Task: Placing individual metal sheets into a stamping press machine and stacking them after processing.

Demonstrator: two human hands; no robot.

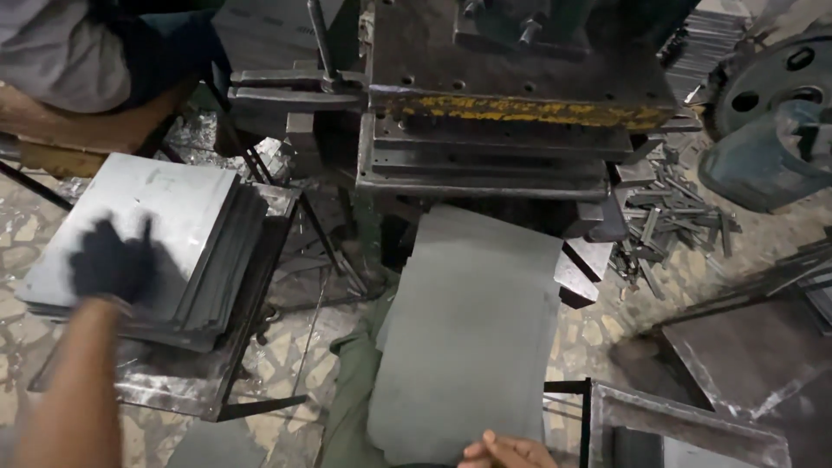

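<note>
My left hand (pixel 111 260) wears a dark glove and rests, blurred, on top of a stack of grey metal sheets (pixel 204 234) at the left. My right hand (pixel 510 452), bare, grips the near edge of one grey metal sheet (pixel 472 321). That sheet lies over my lap and its far end reaches under the dark press machine (pixel 494 139) with the worn yellow bar (pixel 529 110).
The sheet stack sits on a low metal stand (pixel 251 381). Several small metal offcuts (pixel 672 217) lie on the floor right of the press. A large wheel (pixel 780 78) stands at the top right. Another person (pixel 78 52) sits at the top left. Metal plates (pixel 745 355) lie at the lower right.
</note>
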